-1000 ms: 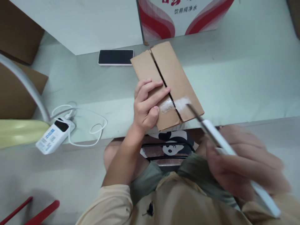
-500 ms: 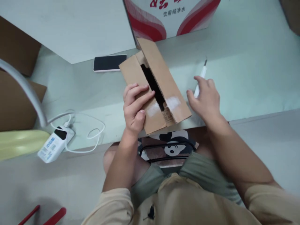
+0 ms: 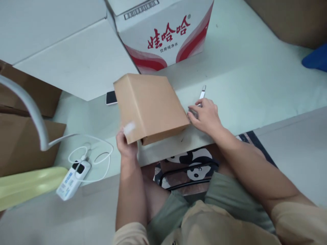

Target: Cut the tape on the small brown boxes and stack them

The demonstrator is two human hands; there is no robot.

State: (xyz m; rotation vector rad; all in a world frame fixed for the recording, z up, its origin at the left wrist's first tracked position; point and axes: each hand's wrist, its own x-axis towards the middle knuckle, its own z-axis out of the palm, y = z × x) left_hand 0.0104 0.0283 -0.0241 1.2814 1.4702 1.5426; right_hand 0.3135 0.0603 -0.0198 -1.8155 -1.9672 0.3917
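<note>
A small brown cardboard box (image 3: pixel 155 102) is tilted over the table's front edge, with a flap folded out on its left side and a strip of clear tape near the flap's lower corner. My left hand (image 3: pixel 127 145) grips that lower left corner, its fingers mostly hidden behind the flap. Just beyond the box's right corner is my right hand (image 3: pixel 205 117), fingers apart, thumb and forefinger close to the cardboard. A slim white craft knife (image 3: pixel 202 92) with a metal tip lies on the table, partly hidden by the right hand.
Behind stands a white and red water carton (image 3: pixel 166 37). A phone (image 3: pixel 111 98) lies partly covered by the box. On the left are a white power bank (image 3: pixel 74 179) with a looped cable, a grey curved tube (image 3: pixel 33 109) and a yellow object (image 3: pixel 33 185).
The cardboard box has been turned over, so its open slit no longer faces up. My right hand has come away from the craft knife toward the box. The view has shifted.
</note>
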